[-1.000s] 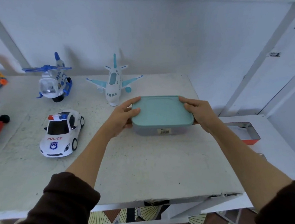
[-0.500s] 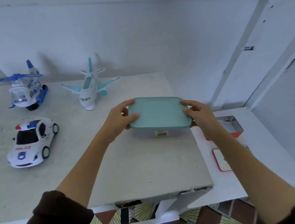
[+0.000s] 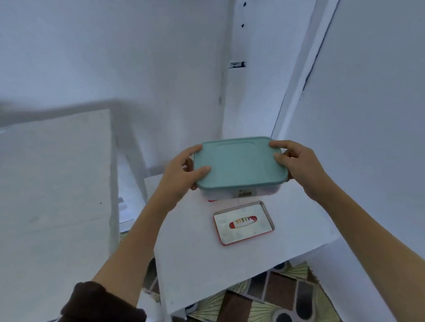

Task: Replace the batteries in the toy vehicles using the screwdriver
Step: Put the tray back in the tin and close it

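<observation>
Hands grip both short ends of a rectangular clear plastic box with a teal lid [image 3: 239, 167]: your left hand [image 3: 179, 179] has thumb on the lid and fingers curled under, your right hand [image 3: 300, 168] likewise. You hold it above the low white side table [image 3: 203, 269], just beyond a shallow red-rimmed metal tin lid [image 3: 243, 222].

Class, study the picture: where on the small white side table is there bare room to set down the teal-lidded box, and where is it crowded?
Both hands, left hand and right hand, hold the box above the side table. Bare patches lie left of the red-rimmed tin lid and in front of it, toward the near edge. The strip between lid and box is crowded.
</observation>
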A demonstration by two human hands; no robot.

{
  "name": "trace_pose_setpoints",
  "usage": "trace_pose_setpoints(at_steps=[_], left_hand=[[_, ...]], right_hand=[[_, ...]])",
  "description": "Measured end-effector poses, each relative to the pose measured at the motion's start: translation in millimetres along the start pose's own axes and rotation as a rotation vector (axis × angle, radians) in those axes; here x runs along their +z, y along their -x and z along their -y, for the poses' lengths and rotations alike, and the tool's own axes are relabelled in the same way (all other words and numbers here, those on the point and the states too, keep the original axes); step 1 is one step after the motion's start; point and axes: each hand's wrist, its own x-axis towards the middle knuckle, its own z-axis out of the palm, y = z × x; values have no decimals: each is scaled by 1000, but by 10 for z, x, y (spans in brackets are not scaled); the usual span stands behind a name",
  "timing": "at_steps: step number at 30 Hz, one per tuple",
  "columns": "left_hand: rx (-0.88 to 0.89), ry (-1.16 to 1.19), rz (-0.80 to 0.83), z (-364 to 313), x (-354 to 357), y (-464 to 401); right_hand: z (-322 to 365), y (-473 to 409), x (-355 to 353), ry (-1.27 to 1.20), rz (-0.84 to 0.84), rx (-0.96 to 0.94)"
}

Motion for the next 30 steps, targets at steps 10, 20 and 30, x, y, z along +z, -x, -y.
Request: trace_pose_setpoints(at_steps=[10,20,30], left_hand=[[-165,-51,-59,419,819,-579],[-308,-108,-82,1257,858,-1639],[-424,-212,-98,2050,863,-2354]], right_hand=[[-804,-846,-414,110,167,86],[-1568,-2029,43,234,379,141],[-2336,-2894,628,418,526,178]])
